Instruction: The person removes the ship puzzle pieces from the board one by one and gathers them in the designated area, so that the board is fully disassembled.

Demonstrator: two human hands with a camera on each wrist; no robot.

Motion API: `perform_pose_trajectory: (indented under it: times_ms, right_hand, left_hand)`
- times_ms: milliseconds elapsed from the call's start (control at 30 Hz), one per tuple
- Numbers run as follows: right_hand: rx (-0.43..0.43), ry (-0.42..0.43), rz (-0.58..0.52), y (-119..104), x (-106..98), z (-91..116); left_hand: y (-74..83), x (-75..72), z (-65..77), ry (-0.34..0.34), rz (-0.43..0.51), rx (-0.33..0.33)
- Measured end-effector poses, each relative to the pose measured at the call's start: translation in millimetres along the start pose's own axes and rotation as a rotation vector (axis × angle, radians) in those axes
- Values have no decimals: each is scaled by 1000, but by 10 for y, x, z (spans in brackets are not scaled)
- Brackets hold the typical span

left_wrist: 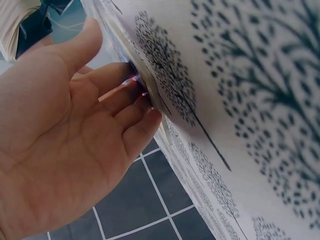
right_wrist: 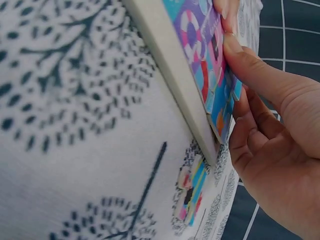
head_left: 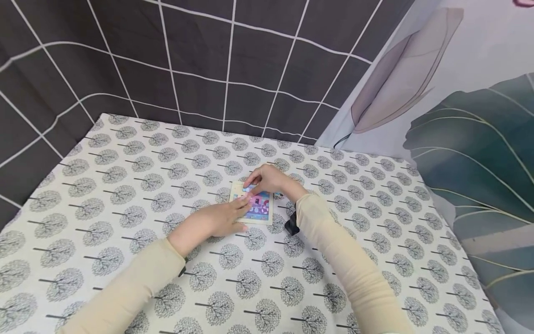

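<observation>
A small jigsaw puzzle point(head_left: 262, 214) in a pale frame lies on the tablecloth, printed in pink, purple and blue. My left hand point(head_left: 219, 218) reaches in from the left, its nearly straight fingers resting on the puzzle. In the left wrist view, the palm of the left hand point(left_wrist: 65, 130) shows and the fingertips touch the puzzle's edge. My right hand point(head_left: 270, 178) is over the upper right part. Seen from the right wrist, the thumb and fingers of that hand point(right_wrist: 285, 115) pinch a blue-edged puzzle piece point(right_wrist: 237, 90) just above the picture.
Several colourful loose puzzle pieces point(right_wrist: 192, 192) lie on the cloth beside the frame. The tablecloth point(head_left: 158, 241) has a tree print. A dark curtain with a white grid point(head_left: 200, 60) hangs behind the table, and a leaf-patterned cloth point(head_left: 471, 153) is at the right.
</observation>
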State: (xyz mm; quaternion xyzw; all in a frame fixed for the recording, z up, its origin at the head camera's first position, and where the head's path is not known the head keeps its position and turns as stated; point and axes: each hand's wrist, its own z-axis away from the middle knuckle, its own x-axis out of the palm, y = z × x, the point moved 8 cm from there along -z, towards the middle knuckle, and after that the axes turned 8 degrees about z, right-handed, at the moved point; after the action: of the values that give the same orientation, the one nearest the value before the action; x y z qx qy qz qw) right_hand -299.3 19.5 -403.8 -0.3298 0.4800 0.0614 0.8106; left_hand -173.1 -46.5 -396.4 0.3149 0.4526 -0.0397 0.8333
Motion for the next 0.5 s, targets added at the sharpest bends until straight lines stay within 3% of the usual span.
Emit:
perform_pose_trajectory:
  times_ms: [100, 300, 500]
  right_hand:
    - [6, 31, -14, 37, -13, 2]
    - [3, 54, 24, 56, -34, 6]
    - [-20, 50, 17, 7, -18, 18]
  left_hand:
    - [21, -40, -22, 23, -51, 7]
    - [191, -152, -108, 151, -225, 97]
    - [228, -101, -219, 158, -264, 118]
